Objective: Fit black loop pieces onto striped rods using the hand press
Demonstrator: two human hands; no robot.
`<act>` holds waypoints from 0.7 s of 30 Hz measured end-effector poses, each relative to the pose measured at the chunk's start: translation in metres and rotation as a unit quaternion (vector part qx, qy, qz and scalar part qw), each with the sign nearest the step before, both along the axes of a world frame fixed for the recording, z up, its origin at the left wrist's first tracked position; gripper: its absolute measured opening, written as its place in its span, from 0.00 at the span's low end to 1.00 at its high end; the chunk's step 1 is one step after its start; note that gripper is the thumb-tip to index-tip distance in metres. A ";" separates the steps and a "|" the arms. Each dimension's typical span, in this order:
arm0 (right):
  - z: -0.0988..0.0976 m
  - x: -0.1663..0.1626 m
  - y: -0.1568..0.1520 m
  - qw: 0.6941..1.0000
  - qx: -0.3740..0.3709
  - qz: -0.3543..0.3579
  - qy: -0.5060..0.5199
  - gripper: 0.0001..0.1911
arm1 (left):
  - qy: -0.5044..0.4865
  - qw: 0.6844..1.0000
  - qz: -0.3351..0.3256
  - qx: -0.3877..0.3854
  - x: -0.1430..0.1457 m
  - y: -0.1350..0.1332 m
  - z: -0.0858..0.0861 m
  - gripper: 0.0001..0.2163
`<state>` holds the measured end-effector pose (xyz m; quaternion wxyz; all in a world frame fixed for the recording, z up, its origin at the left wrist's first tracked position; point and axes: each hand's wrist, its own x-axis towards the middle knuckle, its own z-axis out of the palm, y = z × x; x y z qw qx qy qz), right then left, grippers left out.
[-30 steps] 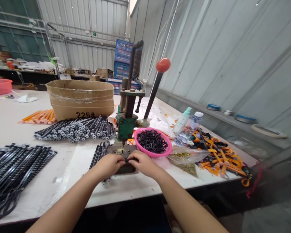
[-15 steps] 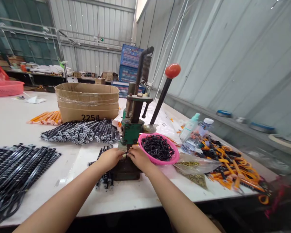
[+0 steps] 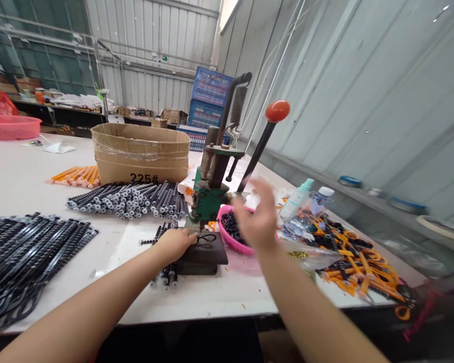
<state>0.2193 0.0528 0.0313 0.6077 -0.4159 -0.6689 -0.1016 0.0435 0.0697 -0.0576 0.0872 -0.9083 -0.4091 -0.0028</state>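
Near the bench (image 3: 196, 302) front edge:
Left hand (image 3: 176, 245): fingers curled on the hand-press base (image 3: 212, 259), grip unclear, just beside a black cord loop (image 3: 206, 238).
Right hand (image 3: 255, 214): raised, fingers spread open, above a pink basket (image 3: 227, 240).

Lever press (image 3: 208, 194) on table (image 3: 22, 176); basket (image 3: 221, 227) right, cardboard box (image 3: 139, 156) behind.

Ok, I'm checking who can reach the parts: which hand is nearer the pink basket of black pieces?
Right hand: it is raised, blurred, in front of the pink basket, overlapping it in view. The left hand is farther off, at the edge of the dark press base.
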 end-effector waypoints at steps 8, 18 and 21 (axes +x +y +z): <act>0.129 0.054 0.000 0.889 -0.313 0.251 0.221 0.27 | 0.013 1.000 -0.015 -0.002 0.000 0.002 0.008 0.16; 0.015 0.026 -0.095 0.688 -0.277 0.249 -0.623 0.07 | -0.019 0.999 -0.037 -0.027 -0.003 0.012 0.001 0.15; -0.021 0.012 -0.086 0.675 -0.207 0.253 -0.661 0.06 | -0.023 0.998 -0.045 -0.030 -0.004 0.014 0.000 0.16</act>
